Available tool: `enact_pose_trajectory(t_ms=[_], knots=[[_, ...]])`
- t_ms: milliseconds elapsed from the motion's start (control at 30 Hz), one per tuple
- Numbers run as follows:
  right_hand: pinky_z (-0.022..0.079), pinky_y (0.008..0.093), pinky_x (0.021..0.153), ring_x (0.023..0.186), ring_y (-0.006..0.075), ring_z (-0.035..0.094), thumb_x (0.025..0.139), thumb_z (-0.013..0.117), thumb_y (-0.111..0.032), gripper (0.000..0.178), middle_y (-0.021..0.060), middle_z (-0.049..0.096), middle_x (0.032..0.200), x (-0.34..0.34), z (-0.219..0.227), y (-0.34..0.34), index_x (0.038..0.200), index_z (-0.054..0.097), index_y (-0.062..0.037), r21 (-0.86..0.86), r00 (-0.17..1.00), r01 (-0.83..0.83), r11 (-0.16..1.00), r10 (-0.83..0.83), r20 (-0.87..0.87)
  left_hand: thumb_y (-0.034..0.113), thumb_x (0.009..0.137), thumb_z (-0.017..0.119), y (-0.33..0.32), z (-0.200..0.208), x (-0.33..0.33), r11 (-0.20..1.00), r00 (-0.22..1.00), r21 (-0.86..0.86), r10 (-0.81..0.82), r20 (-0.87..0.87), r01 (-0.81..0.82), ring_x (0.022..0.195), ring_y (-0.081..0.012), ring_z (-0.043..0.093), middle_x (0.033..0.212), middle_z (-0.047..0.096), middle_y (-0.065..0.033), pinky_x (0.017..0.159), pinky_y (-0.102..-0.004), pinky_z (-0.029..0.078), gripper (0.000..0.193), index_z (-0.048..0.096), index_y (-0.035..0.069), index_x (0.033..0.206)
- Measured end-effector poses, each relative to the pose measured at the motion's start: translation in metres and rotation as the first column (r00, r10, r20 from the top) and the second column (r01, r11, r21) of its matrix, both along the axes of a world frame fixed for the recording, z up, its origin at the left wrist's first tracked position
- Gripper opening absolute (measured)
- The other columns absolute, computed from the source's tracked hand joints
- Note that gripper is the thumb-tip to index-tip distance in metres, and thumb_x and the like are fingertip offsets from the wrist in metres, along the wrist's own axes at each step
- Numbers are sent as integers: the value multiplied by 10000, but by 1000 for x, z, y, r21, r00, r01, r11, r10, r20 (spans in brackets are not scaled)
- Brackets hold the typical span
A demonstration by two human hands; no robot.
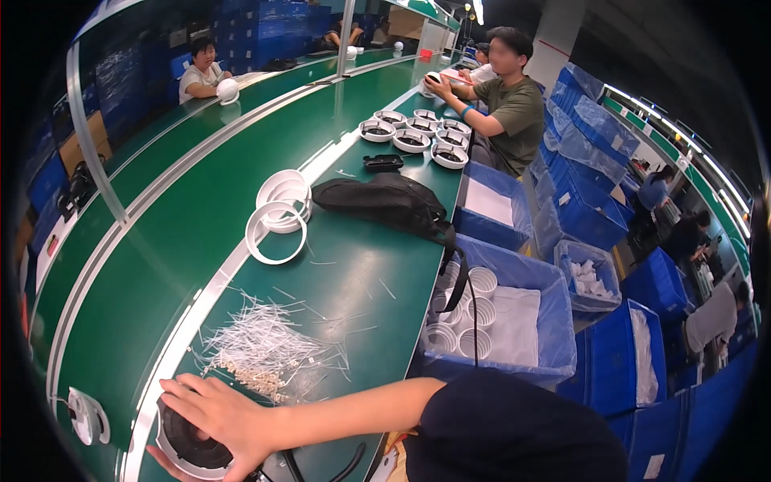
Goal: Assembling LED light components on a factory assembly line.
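Observation:
My right hand (221, 414) reaches across from the right, its fingers spread over a round white ring-shaped housing with a black inside (191, 443) and gripping its edge. The housing is at the lower left, over the bench edge. A skin-coloured bit of finger shows at the housing's lower left rim; whether it belongs to my left hand I cannot tell. Just beyond my right hand lies a loose pile of thin white wires (261, 333) with small cream connectors (255, 377) at its near side. Black cable lies below my forearm.
Stacked white rings (277, 233), a black bag (377, 197) and several white housings with black insides (412, 141) lie farther along the green bench (353, 281). Blue bins (554, 321) stand at the right. A co-worker (510, 104) sits beyond; a white fixture (87, 418) is at far left.

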State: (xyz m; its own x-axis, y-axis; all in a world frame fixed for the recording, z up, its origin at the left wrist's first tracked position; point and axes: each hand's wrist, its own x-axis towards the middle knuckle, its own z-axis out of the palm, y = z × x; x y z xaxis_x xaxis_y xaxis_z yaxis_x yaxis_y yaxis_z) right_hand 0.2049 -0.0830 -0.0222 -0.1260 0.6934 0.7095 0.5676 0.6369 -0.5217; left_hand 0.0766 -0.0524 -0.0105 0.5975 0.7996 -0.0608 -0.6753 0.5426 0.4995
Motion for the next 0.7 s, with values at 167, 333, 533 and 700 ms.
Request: enact_pose_trajectory(t_ms=[167,333,533,700], knots=[[268,428,935,1219,380,255,352,738,-342,1223,249,245,1342,-16,0,-12,1325,140,96,-71,987,90,993,-98,-128,506,836,364,5,-30,-20,965,998,254,-60,-18,63,1234,-273,358,1362,347,-116,1024,-415,287,659,317,81,1337],[249,446,948,1237,366,247,384,737,-310,1213,218,243,1348,-7,-6,-20,1353,104,53,-171,969,150,974,-179,-170,414,808,429,-6,-35,-15,976,988,193,122,-92,-102,1186,-259,412,1308,410,-120,980,-385,352,611,356,55,1297],[165,538,1015,1282,449,151,548,727,-371,1118,239,109,1425,-12,-6,-11,1368,89,44,-122,985,15,992,-36,-167,444,825,379,-14,-1,-11,935,1000,354,23,-8,-18,1215,-280,391,1333,395,-118,1007,-406,328,617,360,55,1304],[87,547,1032,1302,461,88,647,650,-535,1087,271,54,1425,33,-17,-20,1375,77,33,-224,997,62,973,-49,65,443,855,344,-6,-9,23,982,997,173,79,-18,-75,1117,-273,486,1218,506,-144,979,-413,367,575,450,16,1225]])
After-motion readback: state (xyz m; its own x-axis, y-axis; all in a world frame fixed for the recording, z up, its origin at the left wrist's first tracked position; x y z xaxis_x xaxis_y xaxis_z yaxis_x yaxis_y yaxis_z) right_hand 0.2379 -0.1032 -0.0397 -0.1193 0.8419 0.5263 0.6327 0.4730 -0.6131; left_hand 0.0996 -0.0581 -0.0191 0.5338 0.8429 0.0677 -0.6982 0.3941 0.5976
